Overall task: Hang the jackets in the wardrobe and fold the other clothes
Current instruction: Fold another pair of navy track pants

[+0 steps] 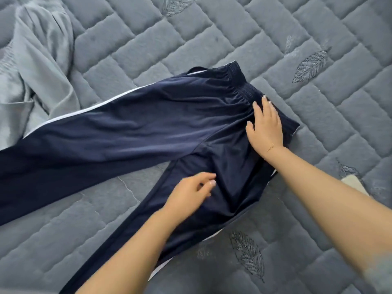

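Spread flat on a grey quilted bed cover with stitched leaf motifs [212, 28]: dark navy track trousers of shiny fabric with a white side stripe [131, 128]. Elastic waistband of the trousers toward the far right, one leg stretching left and cut off at the left frame edge, the other leg running down toward the bottom edge, partly covered by the left forearm and also cut off.

Right hand [265, 126] laid flat on the trousers just below the waistband, fingers straight and slightly spread, pressing the cloth; grip apart, clamped on nothing. Left hand [191, 192] resting on the trousers near the crotch seam, fingers loosely bent with the tips at the fabric; somewhat blurred, so impossible to tell whether any cloth is pinched.

Left of the trousers, at the far left corner: a crumpled pale grey garment of smooth fabric [40, 66], touching the far trouser leg, partly cut off by the frame, kind of garment unclear. Right of the trousers, near the right forearm: a small pale cream corner of something [352, 183], mostly hidden, not identifiable.

Bare quilted cover beyond the waistband and to the right of the trousers, and again between the two legs.
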